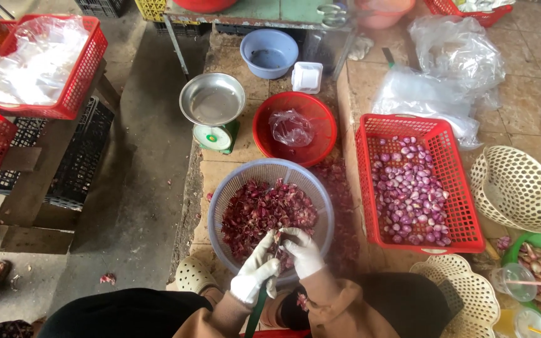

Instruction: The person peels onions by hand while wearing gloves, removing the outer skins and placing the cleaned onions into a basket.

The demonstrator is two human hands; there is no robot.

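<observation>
My gloved left hand (256, 273) grips a green-handled knife (259, 307); my right hand (303, 250) pinches a shallot (281, 238) over the round basket (233, 188) of red peelings (264, 209), beside the red crate (468, 206) of peeled shallots (408, 191).

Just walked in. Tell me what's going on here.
A person in white gloves is peeling shallots over a round grey colander filled with reddish skins. The left hand grips a green-handled knife; the right hand holds something small against it, too hidden to make out. A red basket on the right holds peeled purple shallots. Behind the colander stand a red bowl with a plastic bag and a green weighing scale.
</observation>
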